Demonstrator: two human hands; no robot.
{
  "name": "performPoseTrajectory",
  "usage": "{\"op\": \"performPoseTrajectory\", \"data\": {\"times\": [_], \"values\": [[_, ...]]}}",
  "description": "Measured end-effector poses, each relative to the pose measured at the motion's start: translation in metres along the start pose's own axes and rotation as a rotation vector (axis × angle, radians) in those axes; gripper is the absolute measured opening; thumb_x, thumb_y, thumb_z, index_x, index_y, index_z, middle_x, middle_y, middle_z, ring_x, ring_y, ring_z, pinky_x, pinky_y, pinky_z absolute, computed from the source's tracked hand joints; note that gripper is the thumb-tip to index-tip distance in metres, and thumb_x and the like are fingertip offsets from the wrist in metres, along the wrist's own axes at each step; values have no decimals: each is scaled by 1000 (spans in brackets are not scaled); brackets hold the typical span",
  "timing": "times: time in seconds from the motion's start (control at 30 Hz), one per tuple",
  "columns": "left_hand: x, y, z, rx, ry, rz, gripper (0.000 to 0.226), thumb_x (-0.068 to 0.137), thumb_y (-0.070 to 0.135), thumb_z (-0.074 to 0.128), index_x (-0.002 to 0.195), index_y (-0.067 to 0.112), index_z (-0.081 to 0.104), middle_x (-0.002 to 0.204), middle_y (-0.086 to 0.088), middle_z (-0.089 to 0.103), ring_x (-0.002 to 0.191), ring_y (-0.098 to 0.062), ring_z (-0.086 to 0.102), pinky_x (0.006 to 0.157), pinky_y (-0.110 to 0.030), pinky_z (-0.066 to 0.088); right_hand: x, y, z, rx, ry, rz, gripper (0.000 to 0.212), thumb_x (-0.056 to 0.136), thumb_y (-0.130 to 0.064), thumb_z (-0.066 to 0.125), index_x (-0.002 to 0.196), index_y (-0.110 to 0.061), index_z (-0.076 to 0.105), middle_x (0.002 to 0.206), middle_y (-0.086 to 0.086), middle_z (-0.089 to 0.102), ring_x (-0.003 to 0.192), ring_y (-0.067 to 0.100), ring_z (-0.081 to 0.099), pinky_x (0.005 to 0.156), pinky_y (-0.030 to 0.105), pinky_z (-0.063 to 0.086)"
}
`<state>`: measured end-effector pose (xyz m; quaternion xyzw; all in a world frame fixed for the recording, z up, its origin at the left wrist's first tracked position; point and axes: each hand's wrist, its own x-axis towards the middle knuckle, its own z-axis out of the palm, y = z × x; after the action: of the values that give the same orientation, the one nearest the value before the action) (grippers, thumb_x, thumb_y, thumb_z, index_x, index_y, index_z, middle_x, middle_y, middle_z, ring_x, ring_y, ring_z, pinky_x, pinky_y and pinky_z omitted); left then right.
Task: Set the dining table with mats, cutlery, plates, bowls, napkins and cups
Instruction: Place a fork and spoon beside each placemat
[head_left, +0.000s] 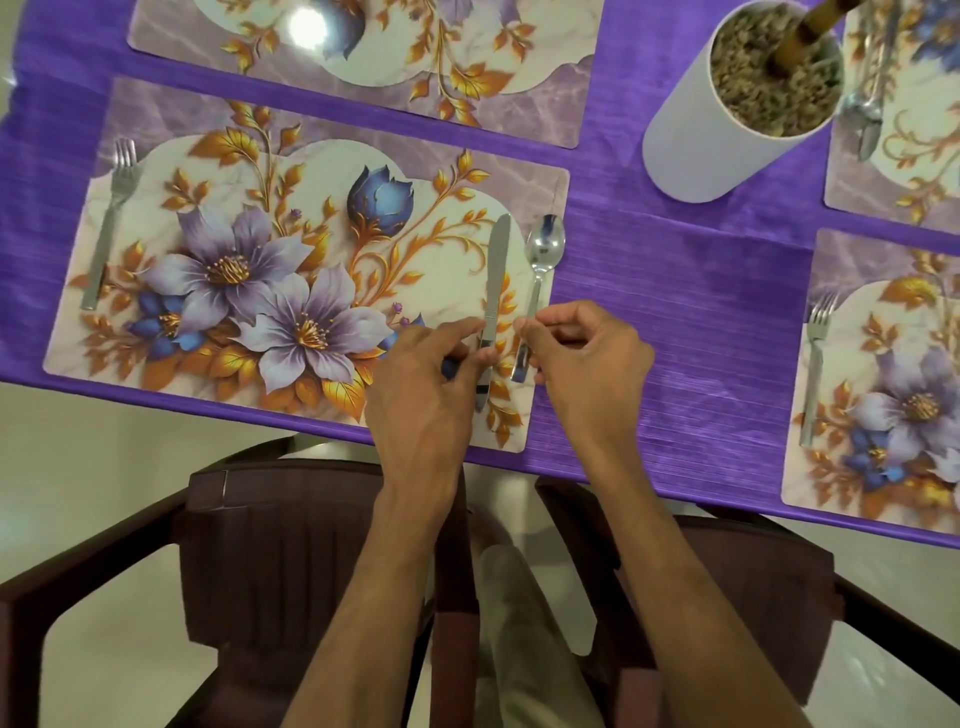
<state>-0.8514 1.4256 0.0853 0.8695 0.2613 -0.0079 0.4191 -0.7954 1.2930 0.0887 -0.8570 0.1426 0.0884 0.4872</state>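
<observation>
A rectangular floral placemat (249, 270) — purple and blue blossoms with gold leaves on a marbled ground — is laid flat on the purple tablecloth near the table's edge. A plain steel fork (106, 228) is set along its left end with tines pointing away, while a steel table knife (493, 280) and a steel spoon (537, 280) are laid side by side at its right end — blade tip and bowl pointing away. Three more mats of the same pattern are seen beyond and to the right, two of them with cutlery.

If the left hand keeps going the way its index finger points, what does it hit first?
The left hand points up and right; its index fingertip is already at the knife handle. Past that lies the spoon, held by the right hand.
</observation>
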Motion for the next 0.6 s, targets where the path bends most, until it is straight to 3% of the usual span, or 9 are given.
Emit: {"op": "performPoseTrajectory", "data": {"times": [0.4, 0.5, 0.6], "values": [[-1, -2, 5, 22, -35, 11, 37, 96, 46, 70, 133, 38, 70, 112, 7, 66, 103, -13, 65, 85, -44, 60, -1, 4, 1, -17, 5, -20, 20, 91, -32, 79, 104, -17, 77, 86, -11, 76, 77, 3, 74, 70, 31, 65], [-6, -2, 2, -53, -17, -5, 37, 98, 43, 70, 134, 35, 69, 105, 14, 64, 96, -6, 65, 84, -39, 61, -2, 4, -1, -2, -5, -29, 19, 93, -34, 77, 103, -18, 76, 86, -10, 76, 77, 5, 74, 70, 34, 65], [-16, -11, -13, -226, 106, -102, 33, 99, 39, 71, 132, 35, 68, 107, 18, 66, 96, -1, 66, 81, -30, 62, -5, 4, -6, 42, 29, -15, 14, 98, -32, 71, 102, -19, 75, 84, -9, 76, 74, 8, 74, 68, 36, 65]]}}
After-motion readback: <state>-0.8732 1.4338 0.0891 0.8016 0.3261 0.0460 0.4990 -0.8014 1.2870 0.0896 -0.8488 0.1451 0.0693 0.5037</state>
